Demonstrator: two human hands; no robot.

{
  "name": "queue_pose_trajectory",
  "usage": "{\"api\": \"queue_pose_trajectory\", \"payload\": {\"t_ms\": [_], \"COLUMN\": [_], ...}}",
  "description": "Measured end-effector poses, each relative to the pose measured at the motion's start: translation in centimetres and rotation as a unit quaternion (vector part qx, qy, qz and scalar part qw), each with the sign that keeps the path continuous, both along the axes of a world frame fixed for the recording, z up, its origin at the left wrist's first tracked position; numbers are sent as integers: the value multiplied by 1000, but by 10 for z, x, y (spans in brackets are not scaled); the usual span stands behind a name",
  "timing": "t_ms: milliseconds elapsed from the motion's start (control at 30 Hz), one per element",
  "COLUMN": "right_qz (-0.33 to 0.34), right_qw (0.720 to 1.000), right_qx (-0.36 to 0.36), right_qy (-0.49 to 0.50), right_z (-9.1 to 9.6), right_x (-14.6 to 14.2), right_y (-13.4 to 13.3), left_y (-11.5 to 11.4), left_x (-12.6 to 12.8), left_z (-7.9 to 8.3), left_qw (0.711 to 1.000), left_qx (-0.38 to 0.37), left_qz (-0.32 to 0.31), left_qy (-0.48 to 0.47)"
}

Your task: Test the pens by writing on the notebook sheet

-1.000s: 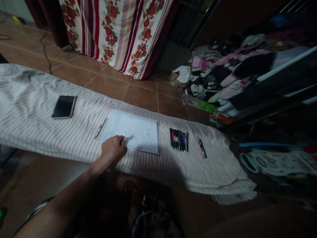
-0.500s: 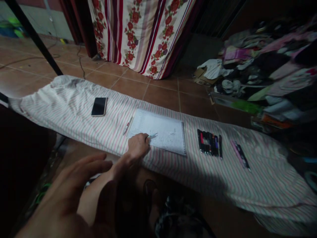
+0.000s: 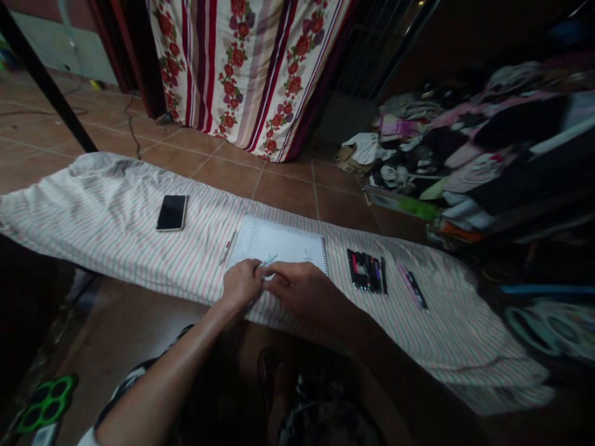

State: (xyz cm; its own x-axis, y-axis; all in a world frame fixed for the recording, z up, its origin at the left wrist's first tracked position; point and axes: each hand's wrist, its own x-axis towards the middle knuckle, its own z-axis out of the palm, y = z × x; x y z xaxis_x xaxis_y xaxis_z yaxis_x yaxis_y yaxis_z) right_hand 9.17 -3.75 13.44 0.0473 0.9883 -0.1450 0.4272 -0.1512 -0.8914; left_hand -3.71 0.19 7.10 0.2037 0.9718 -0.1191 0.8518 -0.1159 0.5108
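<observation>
My left hand [image 3: 242,284] is closed round a slim light-blue pen [image 3: 268,261], its pointed end showing above the fingers. From the right, my right hand [image 3: 302,288] meets it, fingertips curled in against the left fingers; whatever lies between them is hidden. Both hands are over the near edge of a spiral notebook [image 3: 283,241], whose white page carries faint marks. Just left of the notebook lies a thin pen with a red part [image 3: 227,249]. The notebook rests on a striped cloth [image 3: 139,248].
A phone [image 3: 171,213] lies on the cloth at left. Right of the notebook are a row of dark pens [image 3: 367,271] and a pink and black pair of pens [image 3: 413,288]. Beyond hang a floral curtain [image 3: 242,74] and a pile of clothes [image 3: 441,136]. A green-ringed object [image 3: 46,402] sits low at left.
An open hand close to the camera at lower left is gone. My right hand now meets the left at the pen. The view has shifted, moving the cloth's items left.
</observation>
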Motion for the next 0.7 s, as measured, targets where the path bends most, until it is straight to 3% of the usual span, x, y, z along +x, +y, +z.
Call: {"api": "queue_pose_trajectory", "payload": {"t_ms": [67, 133, 267, 533, 700], "right_qz": [-17, -93, -216, -240, -243], "right_qw": [999, 985, 941, 901, 896], "right_qx": [-48, -117, -135, -147, -147], "right_qy": [11, 84, 223, 330, 341], "right_z": [-2, -12, -37, -57, -65], "right_x": [4, 6, 6, 3, 9], "right_y": [-1, 0, 5, 17, 19], "left_y": [-2, -4, -7, -6, -6], "left_x": [0, 1, 2, 7, 9], "left_z": [-1, -2, -4, -8, -10], "left_qw": [1000, 1000, 1000, 999, 999], "left_qx": [6, 11, 19, 16, 13], "left_qz": [1, -3, -11, -32, -47], "left_qy": [-3, -5, -5, 16, 22]}}
